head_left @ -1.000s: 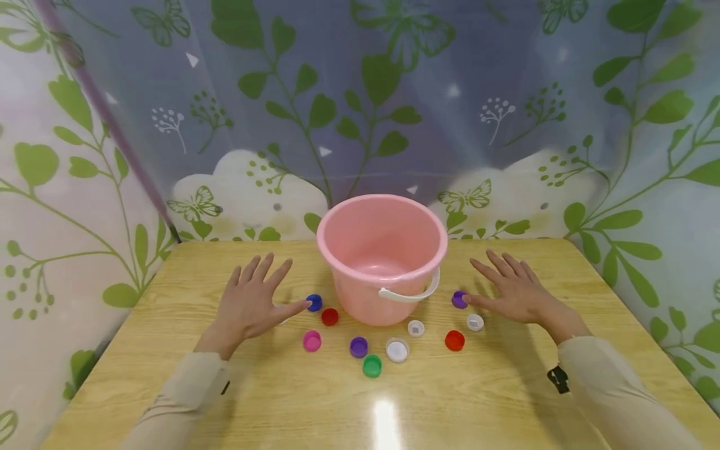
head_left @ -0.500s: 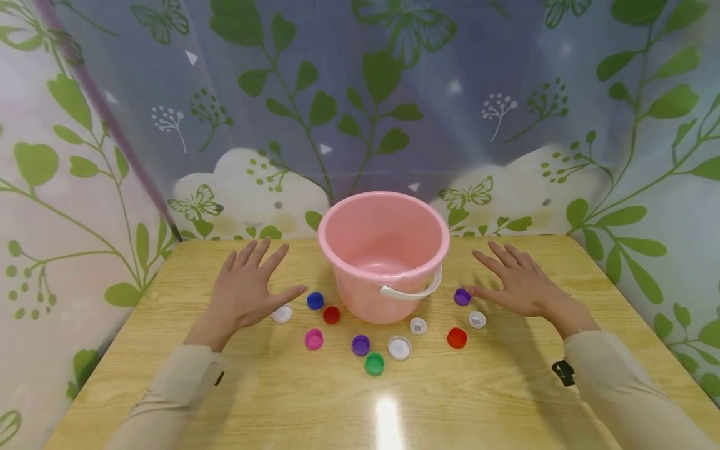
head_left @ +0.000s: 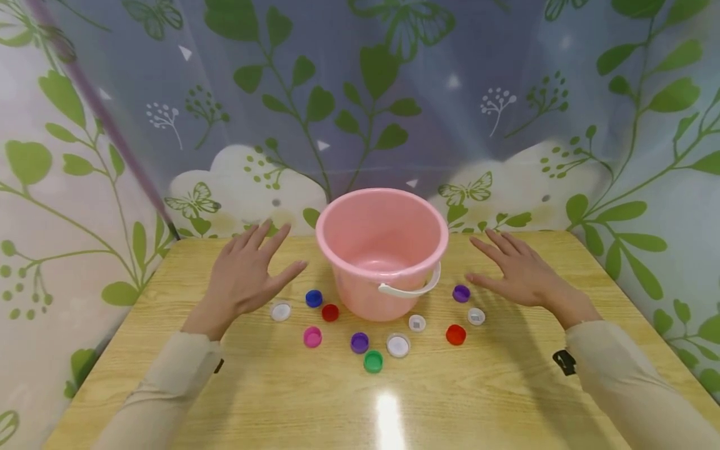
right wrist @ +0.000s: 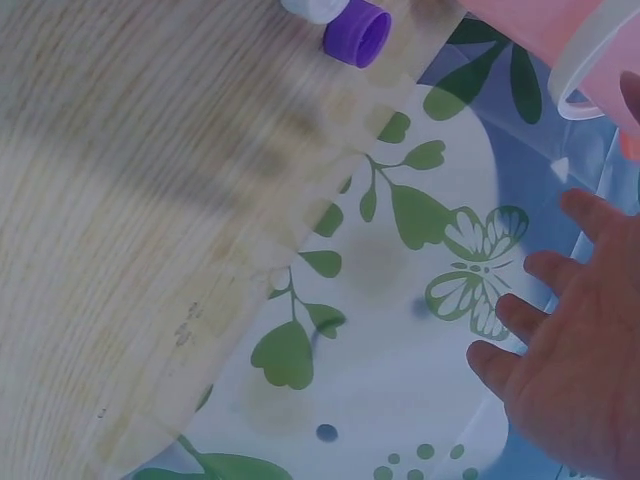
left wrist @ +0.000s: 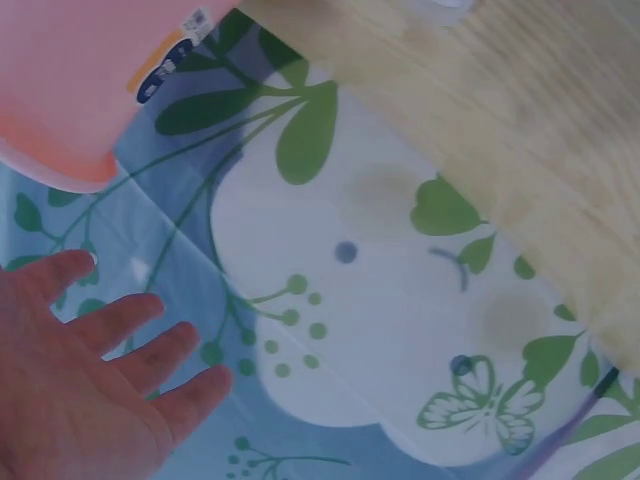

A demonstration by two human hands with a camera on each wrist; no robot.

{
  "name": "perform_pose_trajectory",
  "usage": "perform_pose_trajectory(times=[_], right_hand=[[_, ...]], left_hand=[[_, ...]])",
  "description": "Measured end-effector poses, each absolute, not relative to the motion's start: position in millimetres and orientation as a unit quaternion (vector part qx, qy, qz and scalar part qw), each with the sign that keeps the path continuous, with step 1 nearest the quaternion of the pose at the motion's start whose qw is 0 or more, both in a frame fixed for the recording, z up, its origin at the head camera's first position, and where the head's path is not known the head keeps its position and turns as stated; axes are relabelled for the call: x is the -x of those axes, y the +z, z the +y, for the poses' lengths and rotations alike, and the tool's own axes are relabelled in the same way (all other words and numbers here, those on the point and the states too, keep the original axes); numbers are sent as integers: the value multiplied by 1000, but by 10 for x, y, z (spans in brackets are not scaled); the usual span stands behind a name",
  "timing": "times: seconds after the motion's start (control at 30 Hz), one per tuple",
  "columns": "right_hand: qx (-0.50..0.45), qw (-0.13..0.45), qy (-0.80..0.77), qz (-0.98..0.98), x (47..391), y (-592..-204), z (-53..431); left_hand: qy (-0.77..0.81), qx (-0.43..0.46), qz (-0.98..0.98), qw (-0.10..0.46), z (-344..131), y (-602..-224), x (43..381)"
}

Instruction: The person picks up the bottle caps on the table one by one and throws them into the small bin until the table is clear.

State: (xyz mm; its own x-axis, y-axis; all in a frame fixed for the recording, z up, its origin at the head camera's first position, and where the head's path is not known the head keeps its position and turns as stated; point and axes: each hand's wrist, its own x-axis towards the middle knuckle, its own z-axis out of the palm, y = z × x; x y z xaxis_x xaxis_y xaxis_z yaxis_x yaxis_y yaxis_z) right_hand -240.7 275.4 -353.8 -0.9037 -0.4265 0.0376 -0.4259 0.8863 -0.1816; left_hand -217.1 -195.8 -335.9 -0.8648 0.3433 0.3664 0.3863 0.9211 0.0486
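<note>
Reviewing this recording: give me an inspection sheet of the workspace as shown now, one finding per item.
Surface: wood-grain table, with bright glare near its front.
Job's things: pink bucket, upright, white handle lowered; eleven plastic caps (four white, two red, two purple, one blue, one pink, one green) scattered before and beside it.
Clutter: nothing seen.
Hands: left hand and right hand flank the bucket, fingers spread, holding nothing.
Cables: nothing seen.
Surroundings: leaf-and-butterfly backdrop behind and on both sides.

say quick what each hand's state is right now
Left hand: open, fingers spread, holding nothing.
Right hand: open, holding nothing, near the purple cap.
</note>
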Motion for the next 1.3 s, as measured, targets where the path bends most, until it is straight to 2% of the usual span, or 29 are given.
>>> perform_pose_trajectory(times=[0.7, 1.3], right_hand=[[232, -15, -85, 969, 2511, -3231, 2647], [239, -18, -89, 967, 2607, -3281, 2573]], left_hand=[[-159, 149, -967, 132, -1676, -3100, 2276], [-395, 106, -912, 42, -1570, -3097, 2556]])
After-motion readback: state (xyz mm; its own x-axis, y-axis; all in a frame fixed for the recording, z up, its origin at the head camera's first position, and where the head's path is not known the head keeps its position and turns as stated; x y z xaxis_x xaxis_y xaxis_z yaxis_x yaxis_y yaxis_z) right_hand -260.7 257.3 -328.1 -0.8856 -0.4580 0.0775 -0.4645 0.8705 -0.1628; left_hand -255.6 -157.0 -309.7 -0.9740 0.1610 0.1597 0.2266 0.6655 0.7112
